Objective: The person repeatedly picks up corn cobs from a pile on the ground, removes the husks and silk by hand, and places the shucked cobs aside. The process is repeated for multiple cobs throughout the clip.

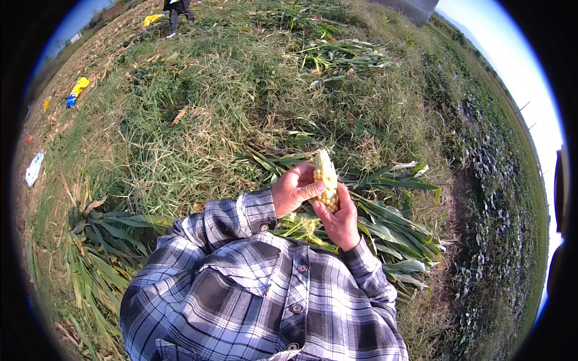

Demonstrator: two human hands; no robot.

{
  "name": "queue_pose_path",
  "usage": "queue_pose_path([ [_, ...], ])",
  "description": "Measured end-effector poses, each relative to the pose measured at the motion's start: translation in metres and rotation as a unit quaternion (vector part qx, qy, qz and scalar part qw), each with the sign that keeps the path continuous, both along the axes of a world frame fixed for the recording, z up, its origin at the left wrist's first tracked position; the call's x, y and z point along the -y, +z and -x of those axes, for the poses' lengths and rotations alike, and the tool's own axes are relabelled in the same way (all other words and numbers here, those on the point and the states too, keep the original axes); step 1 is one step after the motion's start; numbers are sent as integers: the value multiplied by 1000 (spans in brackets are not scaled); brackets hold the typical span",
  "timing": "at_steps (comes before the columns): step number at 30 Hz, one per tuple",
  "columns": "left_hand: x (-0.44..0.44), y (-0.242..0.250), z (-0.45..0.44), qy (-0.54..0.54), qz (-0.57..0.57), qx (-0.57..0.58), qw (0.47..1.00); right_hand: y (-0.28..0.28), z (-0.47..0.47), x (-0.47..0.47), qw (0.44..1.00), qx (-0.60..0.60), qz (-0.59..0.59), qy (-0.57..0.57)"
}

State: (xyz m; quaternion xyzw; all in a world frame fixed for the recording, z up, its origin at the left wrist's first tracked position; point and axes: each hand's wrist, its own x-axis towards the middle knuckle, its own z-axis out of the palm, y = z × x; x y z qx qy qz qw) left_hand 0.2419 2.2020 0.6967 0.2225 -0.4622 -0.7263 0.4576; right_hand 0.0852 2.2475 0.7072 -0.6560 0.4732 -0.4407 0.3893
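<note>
Between my two hands, in front of my chest, is a husked ear of corn (326, 176) with pale yellow kernels, its whitish tip pointing away from me. My left hand (295, 189) grips the ear from the left, with the thumb lying across the kernels. From the right and lower down, my right hand (338, 219) holds the ear near its lower end. Under the hands lie green corn stalks and leaves (393, 225). Some pale corn silk (309, 225) shows just below the ear, near my shirt.
Another heap of cut corn stalks (95, 266) lies at my left. More stalks (345, 54) lie ahead on the weedy grass. Yellow-and-blue bags (77, 91) and a white bag (34, 168) lie far left. A person (177, 12) stands in the distance. Low crops (485, 203) grow at right.
</note>
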Motion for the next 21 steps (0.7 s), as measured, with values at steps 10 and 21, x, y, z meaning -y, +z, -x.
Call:
queue_pose_path([
  [10,-6,-19,0,13,20,-47,999,3,2,3,971,-139,175,-82],
  [21,-5,-21,-3,23,-55,-28,998,-10,1,-2,992,13,76,-104],
])
